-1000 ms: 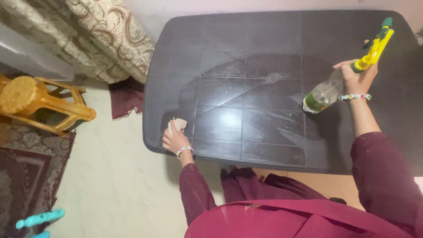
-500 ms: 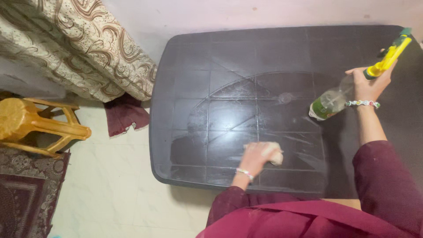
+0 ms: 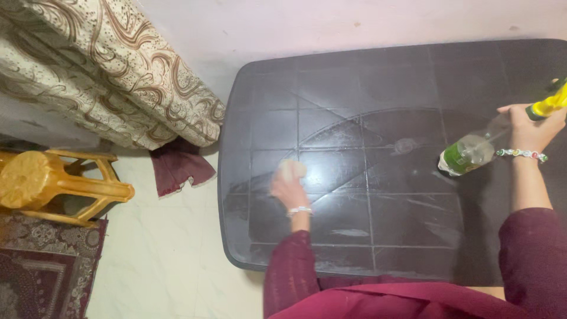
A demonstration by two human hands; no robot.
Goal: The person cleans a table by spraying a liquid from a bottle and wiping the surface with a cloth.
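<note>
Two hands: both at work over the dark desk [image 3: 354, 77], each with a beaded bracelet at the wrist.
Left hand: the left hand [image 3: 287, 188] presses a pale cloth [image 3: 292, 170] flat on the desk's left-centre panel; the fingers are curled over the cloth, which shows only as a small wad past the fingertips.
Right hand: the right hand [image 3: 528, 127] is closed round the neck of a spray bottle [image 3: 472, 150], held tilted above the desk's right side, its clear body with a green band pointing down and left.
Change: half a second ago the cloth was near the front middle of the desk, and a second ago at the front left corner; now it is further back and to the left. The bottle has kept the same hold and tilt.
Meaning: the cloth is sweeping back and forth across the wet patch, so wiping looks to be well under way, with streaks left on the front panels.
Hidden: the yellow sprayer head is cut off by the right edge; the left hand is motion-blurred; whether a finger rests on the trigger cannot be told.
Around: a patterned curtain [image 3: 112, 71], a yellow stool [image 3: 53, 183] and a maroon rag [image 3: 180, 165] on the floor.
</note>
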